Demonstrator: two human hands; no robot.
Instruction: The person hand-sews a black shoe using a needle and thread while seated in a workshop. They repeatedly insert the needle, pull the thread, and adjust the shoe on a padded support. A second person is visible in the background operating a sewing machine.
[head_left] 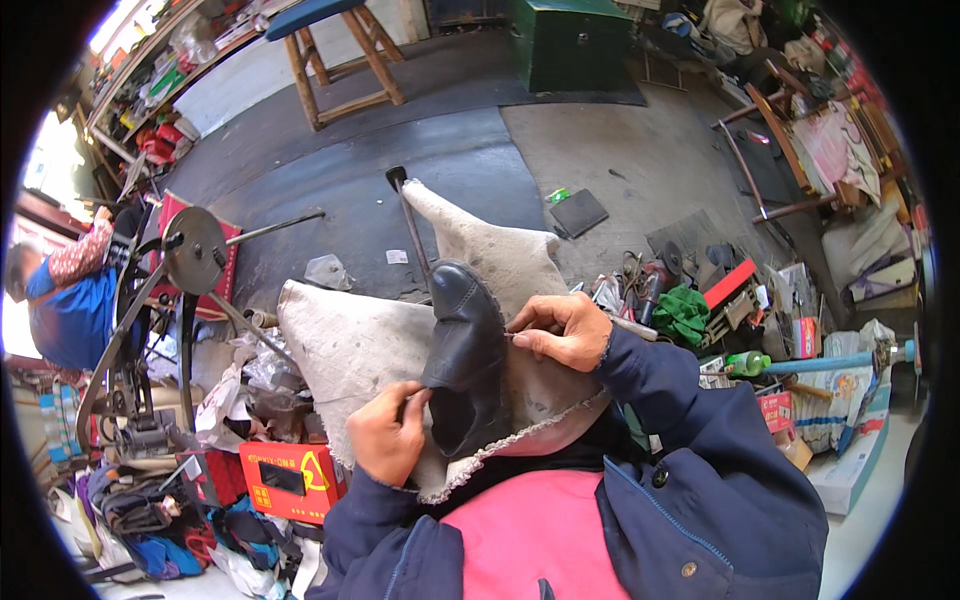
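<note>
Your left hand (388, 435): fingers curled in, thumb and forefinger drawn together against the left edge of the black leather shoe (468, 330), beside its dark opening; whether leather or something finer lies between the tips, you cannot tell from here. Your right hand (565, 330): thumb and forefinger brought together in a pinch at the shoe's right edge, on a slender item too small to identify, the other fingers bent behind. The shoe: between your two hands, toe pointing away from you, opening toward you, lying over the off-white, stained, fray-edged thick cloth (350, 340) spread across your lap. Just beyond the toe: a dark metal rod with a blunt head (397, 177), rising past the cloth. At left: a black metal machine with a round wheel (195, 250); nearer you, a red cardboard box with yellow printing (318, 470), a flat black rectangular device (283, 478) on its top. At right: a crumpled bright green cloth (682, 315) among tools, and a green plastic bottle (747, 364). Farther off: a wooden stool with a blue seat (315, 14) and a dark green box (570, 45).
</note>
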